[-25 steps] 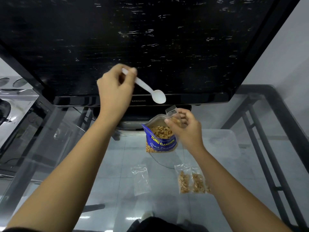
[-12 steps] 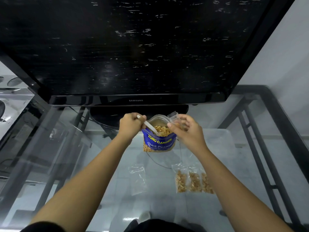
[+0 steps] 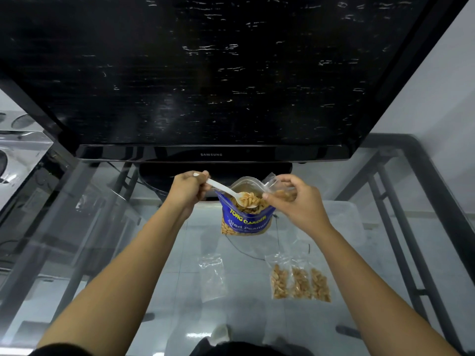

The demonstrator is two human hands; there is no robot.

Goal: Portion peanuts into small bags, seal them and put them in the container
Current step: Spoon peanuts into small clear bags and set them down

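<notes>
Fingers of the left hand (image 3: 189, 190) are curled tight around the handle of a white plastic spoon (image 3: 232, 194); fingers and thumb of the right hand (image 3: 295, 201) pinch a small clear bag (image 3: 279, 187) that has some peanuts in it, holding it beside the spoon's loaded bowl.

Nearest the viewer on the glass table (image 3: 128, 253), an empty clear bag (image 3: 212, 277) lies flat near the middle. Just to its right lie three filled bags of peanuts (image 3: 300, 282), side by side and touching.

Further back, toward the far edge, stands an open blue pouch (image 3: 246, 219). Yellow letters read "TONG GARDEN"; below, white letters read "lted Peanut", cut off at both ends. The spoon's bowl, heaped with peanuts, sits over the pouch's open mouth. The right hand holds the small bag just above the pouch's right rim.

A clear plastic container (image 3: 352, 222) sits to the right of the pouch, near the table's right edge.

Behind everything, a large black television (image 3: 205, 73) fills the far side. Its lower bezel reads "SAMSUNG".
</notes>
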